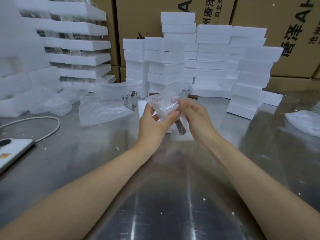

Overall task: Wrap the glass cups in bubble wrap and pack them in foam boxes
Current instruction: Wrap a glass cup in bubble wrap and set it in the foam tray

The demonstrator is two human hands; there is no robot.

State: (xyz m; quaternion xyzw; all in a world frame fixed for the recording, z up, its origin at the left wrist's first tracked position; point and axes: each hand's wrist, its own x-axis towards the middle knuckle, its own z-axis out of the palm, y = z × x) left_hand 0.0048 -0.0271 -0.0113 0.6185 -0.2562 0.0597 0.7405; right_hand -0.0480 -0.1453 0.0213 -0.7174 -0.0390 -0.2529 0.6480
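Near the centre of the frame, the left hand (152,118) and the right hand (194,115) are both gripping the bubble-wrapped cup (164,106). Its long axis is slanting toward lower right, where the brown handle (181,128) is sticking out below the right hand, which is nearer.

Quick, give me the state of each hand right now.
Left hand: fingers closed on the bubble-wrapped cup.
Right hand: fingers pinching the same bubble wrap.

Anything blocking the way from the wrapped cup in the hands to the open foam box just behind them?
Nothing visible does. The left hand and right hand hold the wrapped cup directly above the foam box, which they largely hide.
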